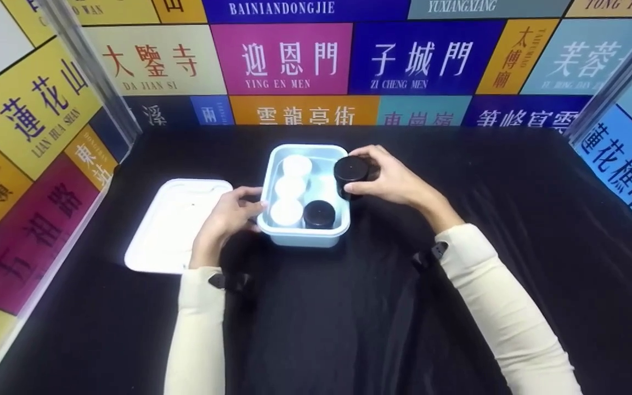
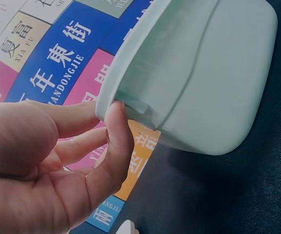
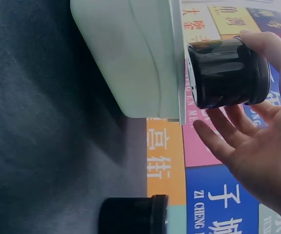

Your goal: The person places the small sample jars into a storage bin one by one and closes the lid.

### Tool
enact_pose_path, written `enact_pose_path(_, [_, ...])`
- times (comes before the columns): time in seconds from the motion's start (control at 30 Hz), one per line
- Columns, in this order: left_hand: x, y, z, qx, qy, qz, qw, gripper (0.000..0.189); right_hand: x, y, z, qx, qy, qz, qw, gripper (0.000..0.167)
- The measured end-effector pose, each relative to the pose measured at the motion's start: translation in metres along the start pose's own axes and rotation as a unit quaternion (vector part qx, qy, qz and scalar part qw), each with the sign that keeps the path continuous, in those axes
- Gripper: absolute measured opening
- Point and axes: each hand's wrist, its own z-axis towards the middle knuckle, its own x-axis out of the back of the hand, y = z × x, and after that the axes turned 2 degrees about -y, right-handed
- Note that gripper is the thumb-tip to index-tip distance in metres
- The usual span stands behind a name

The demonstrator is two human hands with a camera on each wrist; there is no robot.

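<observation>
Even, bright light overhead; soft focus; wrist views darker, slightly blurred.

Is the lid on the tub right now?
No: in the head view the white lid lies flat on the cloth left of the open tub, beside the left hand.

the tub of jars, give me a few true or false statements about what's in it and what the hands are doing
1. Three white-lidded jars stand in the tub. True.
2. The right hand holds a white jar. False: it holds a black jar at the tub's right rim.
3. The left hand grips the tub's left rim. True.
4. The white lid covers the tub. False: it lies on the black cloth to the tub's left.
5. One black-lidded jar is inside the tub. True.
</observation>
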Motion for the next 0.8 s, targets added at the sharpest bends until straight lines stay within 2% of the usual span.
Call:
enact_pose_path(0.13, [0.0, 0.0, 0.0, -0.004, 0.0, -0.001, 1.0, 0.048, 0.0, -0.007, 0.012, 0.0, -0.007, -0.052, 0.9986, 0.065])
enact_pose_path(0.43, [-0.001, 0.001, -0.001, -0.005, 0.003, 0.001, 1.0, 0.048, 0.0, -0.024, 0.037, -0.019, -0.075, -0.096, 0.9924, 0.069])
enact_pose_path(0.67, [0.0, 0.001, -0.001, -0.002, 0.005, 0.0, 1.0, 0.047, -0.008, -0.029, 0.052, -0.036, -0.124, -0.144, 0.9812, 0.07])
enact_pose_path(0.8, [0.0, 0.0, -0.001, -0.001, 0.003, -0.002, 1.0, 0.048, -0.012, -0.031, 0.059, -0.042, -0.147, -0.181, 0.9715, 0.069])
